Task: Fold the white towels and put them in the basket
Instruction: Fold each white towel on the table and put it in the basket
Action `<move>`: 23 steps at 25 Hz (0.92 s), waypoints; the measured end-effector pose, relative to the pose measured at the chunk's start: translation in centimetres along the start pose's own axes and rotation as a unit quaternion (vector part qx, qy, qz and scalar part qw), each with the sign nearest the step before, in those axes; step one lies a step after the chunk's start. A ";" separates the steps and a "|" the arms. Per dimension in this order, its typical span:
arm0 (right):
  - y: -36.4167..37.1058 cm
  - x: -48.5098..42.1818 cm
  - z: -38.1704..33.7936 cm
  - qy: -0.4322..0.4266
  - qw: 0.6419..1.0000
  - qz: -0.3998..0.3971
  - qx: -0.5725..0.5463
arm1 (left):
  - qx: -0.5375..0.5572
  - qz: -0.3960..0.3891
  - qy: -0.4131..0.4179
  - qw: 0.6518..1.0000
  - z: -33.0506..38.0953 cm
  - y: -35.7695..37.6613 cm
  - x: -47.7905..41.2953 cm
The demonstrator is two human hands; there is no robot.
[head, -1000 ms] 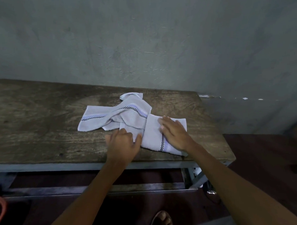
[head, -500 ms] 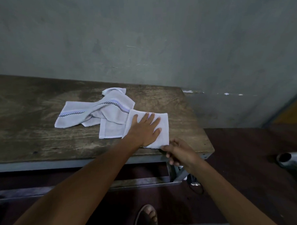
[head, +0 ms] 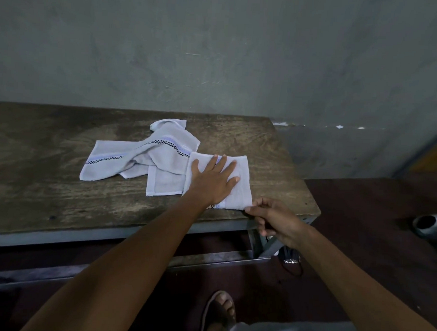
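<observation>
At frame centre the left hand [head: 211,182], fingers straight and spread, is pressing the folded white cloth towel [head: 240,191] flat on the worn wooden table [head: 48,188], pinning its layers while the right hand [head: 280,225] is pinching its lower-right corner, probably to lift it.

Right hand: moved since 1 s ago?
Yes. The right hand came off the folded towel, back toward the table front edge, now pinching the towel's corner.
</observation>
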State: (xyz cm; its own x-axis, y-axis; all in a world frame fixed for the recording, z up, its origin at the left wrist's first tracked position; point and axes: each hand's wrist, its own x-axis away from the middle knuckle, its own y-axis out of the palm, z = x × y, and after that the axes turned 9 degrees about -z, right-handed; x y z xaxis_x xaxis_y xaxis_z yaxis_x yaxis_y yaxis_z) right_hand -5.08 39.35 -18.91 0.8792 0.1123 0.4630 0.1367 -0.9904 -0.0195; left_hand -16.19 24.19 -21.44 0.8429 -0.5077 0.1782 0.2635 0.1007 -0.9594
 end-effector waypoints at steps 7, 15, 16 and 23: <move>0.7 -0.8 -0.9 -0.009 1.000 0.002 -0.029 | 0.028 0.004 -0.002 1.000 0.0 -0.1 0.1; 0.5 -0.5 -2.1 0.023 1.000 -0.003 -0.010 | 0.045 0.020 -0.004 0.999 -0.1 0.0 -0.1; 0.4 -0.4 -2.3 0.026 1.000 -0.001 0.002 | 0.045 0.021 -0.004 0.999 -0.2 0.0 -0.1; 0.0 -0.6 -0.5 0.020 0.997 -0.080 0.017 | 0.034 0.044 -0.013 0.998 -0.2 0.6 -0.5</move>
State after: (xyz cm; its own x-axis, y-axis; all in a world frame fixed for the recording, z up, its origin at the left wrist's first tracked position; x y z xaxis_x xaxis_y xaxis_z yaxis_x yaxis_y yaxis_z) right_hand -5.81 39.26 -18.73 0.8267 0.2637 0.4970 0.2885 -0.9571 0.0278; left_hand -16.55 24.32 -22.20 0.8753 -0.4728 0.1010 0.2193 0.2020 -0.9545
